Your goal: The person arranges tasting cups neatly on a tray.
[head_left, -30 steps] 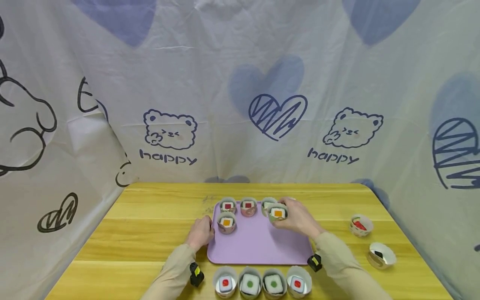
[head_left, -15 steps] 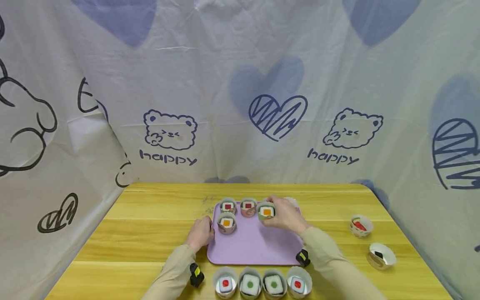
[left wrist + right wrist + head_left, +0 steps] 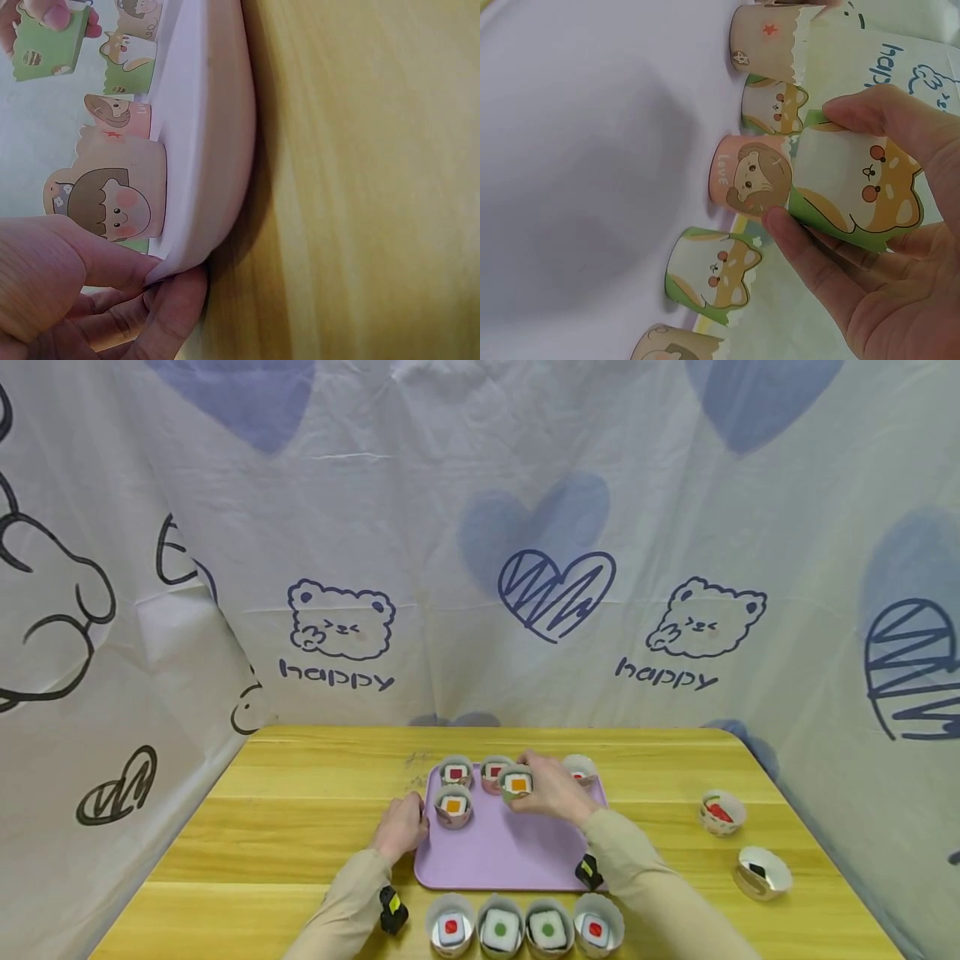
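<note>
My right hand (image 3: 557, 791) holds a green paper baking cup (image 3: 859, 180) with a dog printed on it, thumb and fingers on opposite sides. Inside the cup sits a toy sushi piece (image 3: 518, 785), white with an orange square. It hangs above the lilac tray (image 3: 495, 856), overlapping a pink cup (image 3: 742, 172) in the back row. My left hand (image 3: 402, 827) pinches the tray's left rim between thumb and fingers, as the left wrist view shows. A brown cup (image 3: 453, 818) with another orange-topped piece stands at the tray's left. My right hand hides one back-row cup from the head view.
More filled cups stand along the tray's back edge, among them a right-hand cup (image 3: 579, 768). Several cups line up before the tray, including one with a green-dotted piece (image 3: 500, 930). Two cups stand at the table's right, the nearer one white (image 3: 762, 873).
My right hand has carried the held cup leftward over the tray, from before the third back-row cup to before the second. The right-hand back cup has come into sight. My left hand stays put.
</note>
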Demonstrator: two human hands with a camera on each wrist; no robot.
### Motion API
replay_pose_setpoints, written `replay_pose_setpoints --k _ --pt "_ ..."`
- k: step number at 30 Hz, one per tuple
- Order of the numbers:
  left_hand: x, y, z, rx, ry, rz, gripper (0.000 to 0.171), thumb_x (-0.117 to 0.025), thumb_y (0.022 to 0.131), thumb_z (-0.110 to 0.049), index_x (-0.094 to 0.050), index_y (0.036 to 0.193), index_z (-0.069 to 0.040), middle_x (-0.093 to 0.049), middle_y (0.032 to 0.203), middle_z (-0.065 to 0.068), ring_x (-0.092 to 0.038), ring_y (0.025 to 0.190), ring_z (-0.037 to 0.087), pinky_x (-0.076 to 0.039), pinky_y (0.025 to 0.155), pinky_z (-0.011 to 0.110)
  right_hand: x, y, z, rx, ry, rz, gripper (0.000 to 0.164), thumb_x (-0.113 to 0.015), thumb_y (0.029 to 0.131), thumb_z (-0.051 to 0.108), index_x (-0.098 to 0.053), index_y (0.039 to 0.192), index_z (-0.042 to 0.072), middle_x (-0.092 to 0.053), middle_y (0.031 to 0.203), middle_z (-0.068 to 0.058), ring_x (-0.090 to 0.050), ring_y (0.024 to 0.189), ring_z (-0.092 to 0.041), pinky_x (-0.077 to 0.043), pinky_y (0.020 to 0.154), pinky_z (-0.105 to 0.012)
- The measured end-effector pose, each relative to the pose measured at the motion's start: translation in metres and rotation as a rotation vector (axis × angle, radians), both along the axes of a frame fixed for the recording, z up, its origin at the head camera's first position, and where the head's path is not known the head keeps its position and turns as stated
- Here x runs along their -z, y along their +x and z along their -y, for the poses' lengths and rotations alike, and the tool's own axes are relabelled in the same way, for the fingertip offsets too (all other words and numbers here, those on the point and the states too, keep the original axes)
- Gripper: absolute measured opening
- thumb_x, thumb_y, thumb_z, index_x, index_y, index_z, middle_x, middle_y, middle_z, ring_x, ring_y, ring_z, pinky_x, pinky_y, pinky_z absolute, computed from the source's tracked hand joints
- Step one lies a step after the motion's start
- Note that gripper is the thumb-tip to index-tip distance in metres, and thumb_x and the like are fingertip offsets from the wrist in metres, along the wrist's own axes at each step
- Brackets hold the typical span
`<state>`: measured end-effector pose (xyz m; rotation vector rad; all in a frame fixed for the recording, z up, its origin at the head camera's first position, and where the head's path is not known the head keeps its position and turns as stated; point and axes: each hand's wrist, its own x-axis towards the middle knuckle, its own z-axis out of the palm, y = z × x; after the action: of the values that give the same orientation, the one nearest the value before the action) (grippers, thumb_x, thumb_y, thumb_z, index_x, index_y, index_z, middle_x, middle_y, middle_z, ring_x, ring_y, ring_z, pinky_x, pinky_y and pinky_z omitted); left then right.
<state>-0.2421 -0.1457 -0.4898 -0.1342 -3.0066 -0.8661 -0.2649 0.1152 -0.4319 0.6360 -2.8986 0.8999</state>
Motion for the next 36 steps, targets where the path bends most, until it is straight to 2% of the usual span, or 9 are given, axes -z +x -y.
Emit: replay_pose_setpoints --k 10,18,29,36 --pt "0.001 0.000 0.000 0.005 0.003 -0.016 0.004 -0.063 0.089 -0.001 -0.059 0.088 0.000 -0.061 0.075 0.011 -0.055 0.066 0.020 -0.044 0.055 0.029 0.001 -0.001 0.010 0.009 0.040 0.000 0.053 -0.087 0.066 0.018 -0.061 0.110 0.003 -0.070 0.096 -0.012 -0.062 0.084 -0.020 -0.053 0.076 -0.035" --pt "0.001 0.000 0.000 0.003 -0.007 -0.022 0.005 -0.063 0.089 -0.002 -0.058 0.087 0.000 -0.062 0.076 0.012 -0.055 0.067 0.021 -0.045 0.057 0.030 0.005 -0.004 0.016 0.033 0.076 0.043 0.058 -0.089 0.067 0.021 -0.061 0.115 0.004 -0.071 0.106 -0.014 -0.066 0.100 -0.031 -0.056 0.088 -0.046" --pt "0.001 0.001 -0.001 0.002 -0.013 -0.009 0.005 -0.063 0.089 -0.002 -0.059 0.088 0.000 -0.062 0.077 0.012 -0.056 0.068 0.021 -0.045 0.057 0.030 0.012 -0.006 0.020 0.006 0.080 0.051 0.061 -0.089 0.067 0.017 -0.059 0.117 -0.002 -0.069 0.105 -0.017 -0.065 0.098 -0.034 -0.055 0.089 -0.048" --pt "0.002 -0.001 -0.002 -0.001 -0.006 -0.005 0.005 -0.063 0.090 -0.002 -0.059 0.089 0.000 -0.063 0.077 0.012 -0.056 0.067 0.020 -0.045 0.056 0.029 0.013 -0.006 0.021 0.012 0.078 0.091 0.059 -0.089 0.067 0.016 -0.059 0.115 -0.001 -0.068 0.104 -0.017 -0.066 0.097 -0.032 -0.056 0.089 -0.047"
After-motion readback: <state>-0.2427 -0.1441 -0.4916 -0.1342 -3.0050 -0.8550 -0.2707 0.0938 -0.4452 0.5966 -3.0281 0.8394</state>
